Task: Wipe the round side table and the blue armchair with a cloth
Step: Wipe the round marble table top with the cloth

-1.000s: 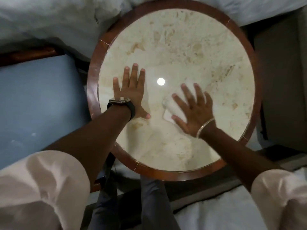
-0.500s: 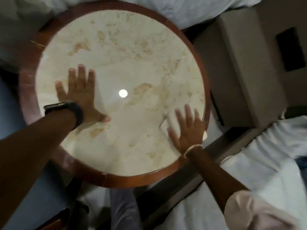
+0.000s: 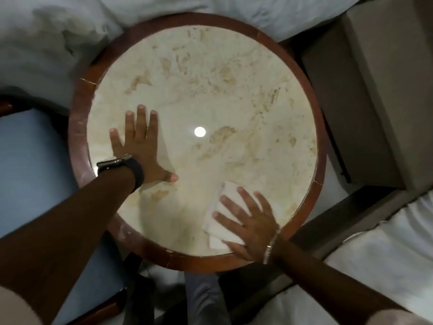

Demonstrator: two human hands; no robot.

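Observation:
The round side table (image 3: 82,127) has a cream marble top inside a reddish-brown wooden rim and fills the middle of the view. My left hand (image 3: 138,146) lies flat on the marble at the left, fingers spread, a dark watch on the wrist. My right hand (image 3: 250,221) presses flat on a folded white cloth (image 3: 228,191) near the table's front right edge, fingers apart; most of the cloth is under the palm. The blue armchair (image 3: 32,160) shows its seat at the left, touching the table's rim.
White bedding (image 3: 58,43) bunches behind the table at the top. A beige boxy piece of furniture (image 3: 375,95) stands to the right. More white bedding (image 3: 384,266) lies at the lower right, past a dark bed frame edge (image 3: 328,219).
My right hand has slid the cloth from the table's centre to the right edge, then round to the front right. The left hand stays flat in place. The head view has swung.

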